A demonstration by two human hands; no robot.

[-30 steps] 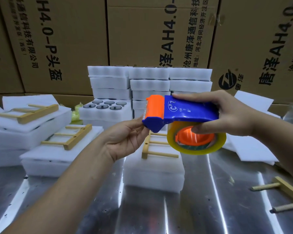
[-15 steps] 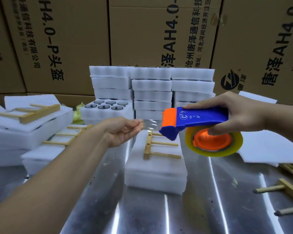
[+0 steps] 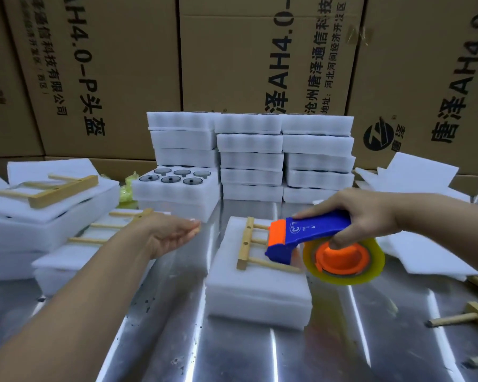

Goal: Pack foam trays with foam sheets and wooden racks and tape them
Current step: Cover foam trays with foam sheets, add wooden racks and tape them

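On the metal table [image 3: 232,351], head view: a foam tray [image 3: 257,307] is lying at the centre, with a wooden rack [image 3: 244,244] resting flat on its foam sheet [image 3: 260,279].
Right hand [image 3: 362,213]: gripping the handle of the blue tape dispenser [image 3: 312,230], holding it over the rack's right side.
Left hand [image 3: 169,235]: being held out left of the tray, thumb and fingertips meeting; I cannot tell whether they are pinching tape.
Behind: stacked trays [image 3: 250,158] are standing before cardboard boxes [image 3: 232,64].

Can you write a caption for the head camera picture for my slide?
Right hand holds a blue tape dispenser over a foam tray topped with a wooden rack.
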